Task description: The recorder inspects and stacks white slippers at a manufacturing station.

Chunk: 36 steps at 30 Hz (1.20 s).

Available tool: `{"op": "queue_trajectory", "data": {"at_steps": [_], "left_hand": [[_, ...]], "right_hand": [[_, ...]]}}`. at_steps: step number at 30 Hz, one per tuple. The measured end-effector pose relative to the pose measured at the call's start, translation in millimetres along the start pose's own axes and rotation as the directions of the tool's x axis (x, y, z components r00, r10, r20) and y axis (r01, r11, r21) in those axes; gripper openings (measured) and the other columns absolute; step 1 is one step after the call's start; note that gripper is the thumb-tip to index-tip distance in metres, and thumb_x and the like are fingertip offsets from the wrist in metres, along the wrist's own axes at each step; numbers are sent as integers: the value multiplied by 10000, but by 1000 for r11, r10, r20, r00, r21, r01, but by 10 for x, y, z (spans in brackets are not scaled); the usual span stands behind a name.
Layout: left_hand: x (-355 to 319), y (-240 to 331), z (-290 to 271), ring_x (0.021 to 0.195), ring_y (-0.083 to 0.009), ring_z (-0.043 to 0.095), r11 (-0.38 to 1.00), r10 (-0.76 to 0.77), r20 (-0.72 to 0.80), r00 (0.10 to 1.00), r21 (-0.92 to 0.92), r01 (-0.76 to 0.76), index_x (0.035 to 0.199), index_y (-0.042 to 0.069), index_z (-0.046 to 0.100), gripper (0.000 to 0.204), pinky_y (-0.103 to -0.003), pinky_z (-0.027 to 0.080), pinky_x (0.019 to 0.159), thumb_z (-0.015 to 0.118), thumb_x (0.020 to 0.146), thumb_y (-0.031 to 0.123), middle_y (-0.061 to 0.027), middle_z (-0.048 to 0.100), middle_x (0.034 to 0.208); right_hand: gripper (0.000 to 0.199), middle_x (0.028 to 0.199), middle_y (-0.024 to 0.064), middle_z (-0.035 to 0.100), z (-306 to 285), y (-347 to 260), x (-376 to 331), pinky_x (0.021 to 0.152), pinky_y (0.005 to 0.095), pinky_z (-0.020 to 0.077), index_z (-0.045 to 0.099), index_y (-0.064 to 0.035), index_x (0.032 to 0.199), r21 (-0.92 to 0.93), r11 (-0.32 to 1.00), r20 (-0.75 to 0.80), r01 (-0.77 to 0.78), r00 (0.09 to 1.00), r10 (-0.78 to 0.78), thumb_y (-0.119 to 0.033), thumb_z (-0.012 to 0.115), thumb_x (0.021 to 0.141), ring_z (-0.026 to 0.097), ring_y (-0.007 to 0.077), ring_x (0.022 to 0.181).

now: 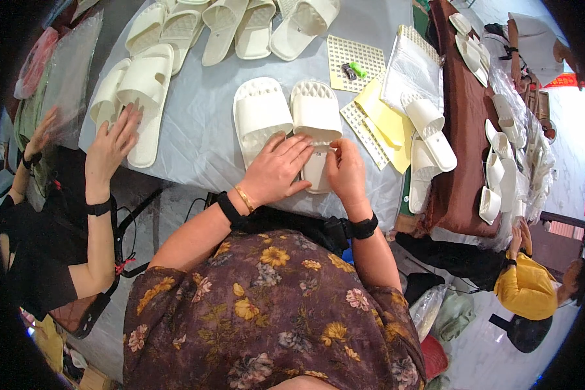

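A pair of cream-white slippers lies on the plastic-covered table [195,153] in front of me, toes pointing away. My left hand [276,170] rests across the left slipper [261,107], its fingers stretched toward the open edge of the right slipper's strap [316,120]. At that slipper's right side, my right hand [346,170] has thumb and fingers pinched together by the strap edge. Whatever sits in the pinch is too small to tell. Part of the right slipper's insole [315,174] shows between my hands; my left hand covers much of the left slipper's footbed.
Sticker sheets [364,133], yellow paper [390,117] and a small green-and-black item [353,70] lie to the right. More slippers [231,29] line the far side. A co-worker's hand [116,140] touches slippers at left. Beyond a brown-covered table [452,149], a person in yellow [526,289] handles slippers.
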<state>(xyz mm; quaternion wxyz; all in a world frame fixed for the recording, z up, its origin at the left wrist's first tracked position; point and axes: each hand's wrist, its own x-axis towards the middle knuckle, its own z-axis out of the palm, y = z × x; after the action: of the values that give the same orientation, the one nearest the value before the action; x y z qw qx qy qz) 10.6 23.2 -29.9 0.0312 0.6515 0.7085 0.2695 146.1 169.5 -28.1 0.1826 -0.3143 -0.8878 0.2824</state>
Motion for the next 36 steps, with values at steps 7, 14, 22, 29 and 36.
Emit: {"op": "queue_trajectory", "data": {"at_steps": [7,14,22,29,36], "left_hand": [[-6,24,-31,1352,-251,417,1000,1,6,1000,7,-1,1316,20,536,656,-458,290,1145,714,811,401,-109,509,1401],[-26,26,-126,1302,-304,464,994,37,-72,997,-102,-45,1229,65,615,491,-459,371,1067,751,790,235,-117,549,1342],[-124,86,-177,1194,-370,503,945,-305,-226,925,-194,264,1078,56,704,310,-474,398,999,723,827,237,-181,575,1248],[224,146,38,1184,-417,429,924,-371,-171,913,34,382,1226,22,596,589,-535,292,1041,680,827,447,-235,522,1206],[244,72,-259,1070,-359,513,881,-446,-182,876,-262,394,1159,-64,553,561,-465,400,951,712,821,354,-190,542,1069]], "right_hand": [[213,874,142,625,25,-102,37,652,418,500,575,-45,973,-92,991,-7,-94,996,94,-186,681,854,632,328,766],[146,753,143,635,22,126,55,611,423,493,589,-44,887,16,981,-56,-195,979,196,-170,660,864,632,333,678],[95,754,140,639,-80,186,-87,622,410,488,618,-54,870,112,989,-127,-97,986,111,-146,641,874,636,318,690],[95,759,118,645,-19,188,-156,610,398,493,624,-68,874,97,991,-178,-87,979,104,-161,642,876,645,303,687],[77,766,118,646,20,203,-161,595,385,494,627,-75,880,158,985,-218,-75,970,109,-148,651,875,640,300,668]]}}
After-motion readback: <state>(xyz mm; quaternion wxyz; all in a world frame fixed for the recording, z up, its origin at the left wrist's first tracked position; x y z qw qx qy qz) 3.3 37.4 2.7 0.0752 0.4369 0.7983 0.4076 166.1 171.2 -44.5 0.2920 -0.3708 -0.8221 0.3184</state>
